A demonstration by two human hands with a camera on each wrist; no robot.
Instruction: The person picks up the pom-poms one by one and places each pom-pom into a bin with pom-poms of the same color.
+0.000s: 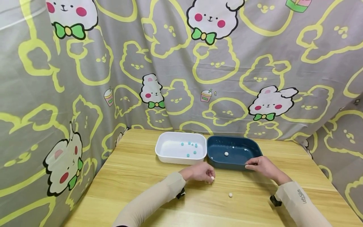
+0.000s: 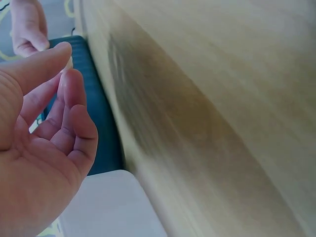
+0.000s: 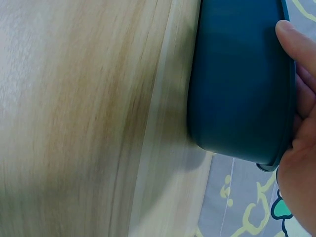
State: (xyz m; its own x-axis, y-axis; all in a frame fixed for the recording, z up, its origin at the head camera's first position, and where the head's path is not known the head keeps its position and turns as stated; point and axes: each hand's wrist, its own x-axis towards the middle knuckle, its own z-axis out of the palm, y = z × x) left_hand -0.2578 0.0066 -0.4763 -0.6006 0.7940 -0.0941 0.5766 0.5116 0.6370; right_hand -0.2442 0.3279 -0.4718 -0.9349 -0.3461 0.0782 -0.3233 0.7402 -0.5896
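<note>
My left hand [image 1: 199, 172] pinches a small white ball [image 1: 212, 178] between thumb and fingertips, above the table just in front of the bins. In the left wrist view the ball [image 2: 68, 64] shows only partly between the fingers. A dark blue bin [image 1: 227, 165] stands behind, with one larger white ball [image 1: 226, 154] and several smaller pale ones inside. My right hand [image 1: 265, 167] grips its rim at the near right corner; in the right wrist view the thumb lies on the rim. Another white ball [image 1: 230, 195] lies on the table between the forearms.
Left of the blue bin, side by side with it, is a white bin [image 1: 170, 148] holding several small turquoise balls [image 1: 194, 152]. Both sit toward the back of the wooden table [image 1: 136, 176]. A patterned curtain [image 1: 175, 63] hangs behind and at the sides.
</note>
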